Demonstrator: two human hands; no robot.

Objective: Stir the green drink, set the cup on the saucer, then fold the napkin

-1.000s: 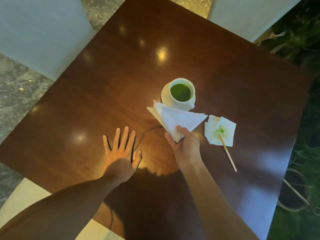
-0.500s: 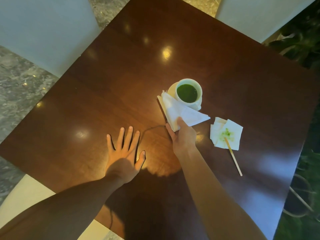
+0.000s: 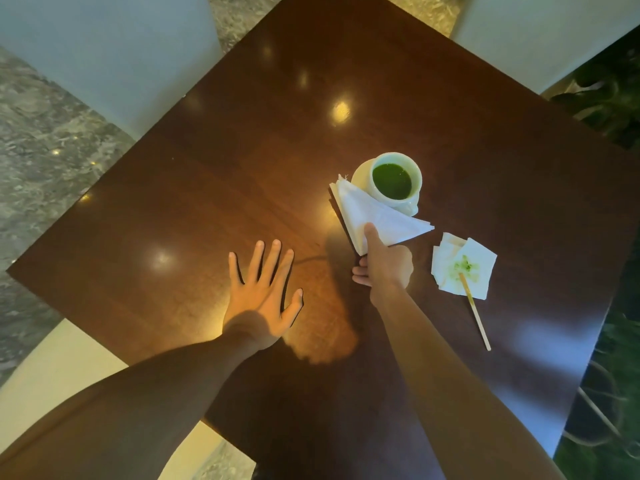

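Pinching the folded napkin (image 3: 374, 216) by its near corner, the right hand (image 3: 386, 266) holds it just beside the cup (image 3: 398, 181) on its saucer (image 3: 360, 174). The left hand (image 3: 263, 289) lies flat, fingers spread, on the table (image 3: 207, 168). A stained tissue (image 3: 464, 266) and stick (image 3: 476, 313) lie right of the napkin.

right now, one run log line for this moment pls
step: fold napkin | right hand pinches folded napkin beside saucer | left hand flat on table | cup on saucer
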